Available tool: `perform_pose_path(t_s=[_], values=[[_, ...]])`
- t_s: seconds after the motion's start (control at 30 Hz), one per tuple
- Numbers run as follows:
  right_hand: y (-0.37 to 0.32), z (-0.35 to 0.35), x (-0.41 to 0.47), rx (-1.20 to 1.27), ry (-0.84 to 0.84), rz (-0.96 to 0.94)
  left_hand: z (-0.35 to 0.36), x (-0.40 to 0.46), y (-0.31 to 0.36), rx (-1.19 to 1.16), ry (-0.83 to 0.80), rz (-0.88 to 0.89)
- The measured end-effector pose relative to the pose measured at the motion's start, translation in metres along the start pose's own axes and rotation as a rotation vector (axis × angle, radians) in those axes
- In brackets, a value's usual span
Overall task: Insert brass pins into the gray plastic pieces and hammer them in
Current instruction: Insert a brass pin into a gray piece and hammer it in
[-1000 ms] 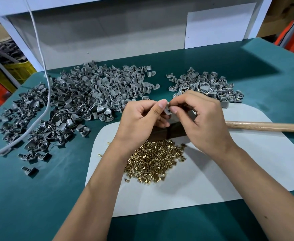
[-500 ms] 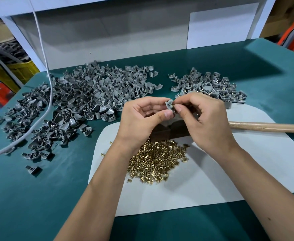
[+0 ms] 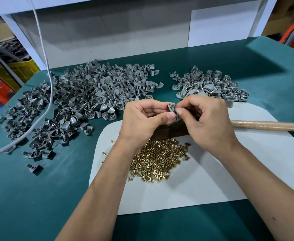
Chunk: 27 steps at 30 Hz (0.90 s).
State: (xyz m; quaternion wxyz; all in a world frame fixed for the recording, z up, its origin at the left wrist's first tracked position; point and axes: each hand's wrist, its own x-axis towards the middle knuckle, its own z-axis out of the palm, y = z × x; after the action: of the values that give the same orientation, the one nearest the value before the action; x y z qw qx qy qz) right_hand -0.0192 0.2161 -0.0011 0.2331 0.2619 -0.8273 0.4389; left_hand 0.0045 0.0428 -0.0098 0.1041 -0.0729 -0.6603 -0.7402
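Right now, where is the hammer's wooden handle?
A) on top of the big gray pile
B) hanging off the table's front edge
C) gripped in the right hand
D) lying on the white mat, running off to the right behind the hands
D: the wooden handle lies untouched on the white mat, while both the left hand and right hand hold a gray plastic piece.

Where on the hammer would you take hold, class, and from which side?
Probably the bare wooden handle, from above on the right: it lies flat on the white mat, pointing right, while the right hand covers the head end.
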Motion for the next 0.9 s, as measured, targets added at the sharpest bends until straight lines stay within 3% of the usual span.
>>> perform_pose_path(t_s=[0.3,0.47,0.6,0.7,0.8,0.9], values=[[0.003,0.001,0.001,0.058,-0.027,0.027,0.002,-0.002,0.003,-0.011,-0.007,0.011],[0.009,-0.006,0.005,0.163,-0.146,0.079,0.002,-0.002,0.004,0.004,-0.006,-0.001],[0.017,-0.019,0.010,0.188,-0.159,0.122,0.003,-0.001,0.002,0.233,0.050,0.074],[0.028,-0.035,0.018,-0.030,-0.171,0.149,0.003,-0.001,-0.001,0.525,0.119,0.147],[0.042,-0.054,0.026,-0.350,-0.395,0.199,0.001,0.000,-0.004,0.656,0.136,0.135],[0.051,-0.066,0.026,-0.510,-0.639,0.336,-0.001,0.001,-0.007,0.617,0.140,0.055]])
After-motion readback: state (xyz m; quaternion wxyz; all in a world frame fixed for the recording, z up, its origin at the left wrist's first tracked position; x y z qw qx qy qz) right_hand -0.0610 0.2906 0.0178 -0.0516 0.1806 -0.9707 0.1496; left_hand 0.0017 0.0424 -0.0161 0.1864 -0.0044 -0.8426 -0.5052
